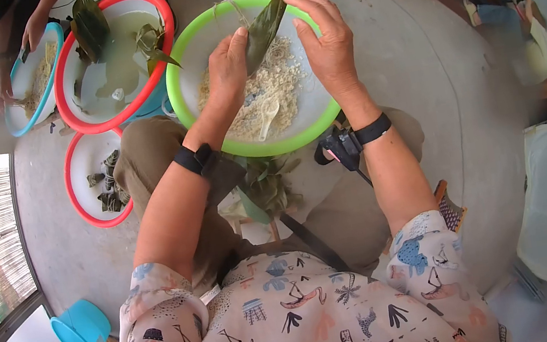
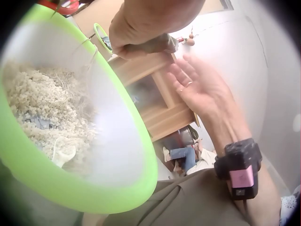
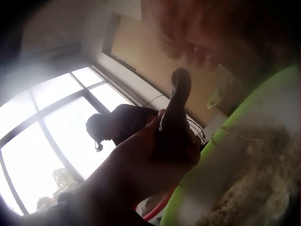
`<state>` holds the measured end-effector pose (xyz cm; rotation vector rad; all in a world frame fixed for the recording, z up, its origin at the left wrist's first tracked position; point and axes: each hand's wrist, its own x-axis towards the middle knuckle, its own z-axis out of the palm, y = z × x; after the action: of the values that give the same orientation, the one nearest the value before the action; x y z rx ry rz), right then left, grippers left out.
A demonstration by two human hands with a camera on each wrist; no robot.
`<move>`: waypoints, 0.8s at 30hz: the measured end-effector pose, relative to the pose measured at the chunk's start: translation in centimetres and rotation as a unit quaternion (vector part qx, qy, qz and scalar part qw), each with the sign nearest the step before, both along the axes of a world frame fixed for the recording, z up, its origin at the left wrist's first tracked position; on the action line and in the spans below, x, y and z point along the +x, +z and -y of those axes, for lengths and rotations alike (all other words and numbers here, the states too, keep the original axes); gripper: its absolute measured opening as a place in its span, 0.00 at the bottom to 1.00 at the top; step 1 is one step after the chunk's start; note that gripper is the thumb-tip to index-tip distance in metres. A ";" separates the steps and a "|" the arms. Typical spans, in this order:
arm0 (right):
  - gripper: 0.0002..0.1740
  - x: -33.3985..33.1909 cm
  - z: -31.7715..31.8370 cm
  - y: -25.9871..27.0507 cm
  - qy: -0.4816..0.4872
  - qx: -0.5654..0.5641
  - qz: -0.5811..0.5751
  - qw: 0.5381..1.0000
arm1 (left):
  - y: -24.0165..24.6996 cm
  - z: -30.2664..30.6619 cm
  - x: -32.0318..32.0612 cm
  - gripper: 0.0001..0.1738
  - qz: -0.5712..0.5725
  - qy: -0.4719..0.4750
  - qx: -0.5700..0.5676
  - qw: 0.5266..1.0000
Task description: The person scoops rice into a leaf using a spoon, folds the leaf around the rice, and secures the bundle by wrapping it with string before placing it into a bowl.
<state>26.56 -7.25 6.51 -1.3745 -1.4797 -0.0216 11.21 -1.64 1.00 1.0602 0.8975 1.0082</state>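
Note:
The left hand (image 1: 228, 67) grips a folded green leaf (image 1: 266, 32) over a green-rimmed basin (image 1: 176, 86), its thumb lying along the leaf. In the left wrist view the leaf (image 2: 157, 45) sticks out past that hand (image 2: 150, 21). Beside the leaf's tip, the right hand (image 1: 328, 44) is held with fingers extended; the left wrist view shows its palm (image 2: 202, 89) empty. Below both hands, the basin holds pale grains (image 1: 279, 91) and a white spoon (image 1: 269, 118). The right wrist view is dark, with the leaf (image 3: 176, 103) upright in the left hand (image 3: 146, 160).
A red-rimmed basin (image 1: 65, 96) of cloudy water and leaves stands at the left, with wrapped leaf bundles (image 1: 112, 189) in another below it. Another person's hands (image 1: 3, 92) are over a blue-rimmed basin (image 1: 30, 127). Loose leaves (image 1: 266, 190) lie under the green-rimmed basin.

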 end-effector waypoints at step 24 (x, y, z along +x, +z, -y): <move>0.02 -1.3 -0.5 -2.7 0.014 -0.060 0.097 0.993 | 1.1 0.4 -0.2 0.20 0.098 -0.052 -0.082 0.990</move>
<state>25.21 -6.74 3.82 -1.4824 -1.6849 -0.0503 11.03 -2.00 2.10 0.8443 0.7447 0.9179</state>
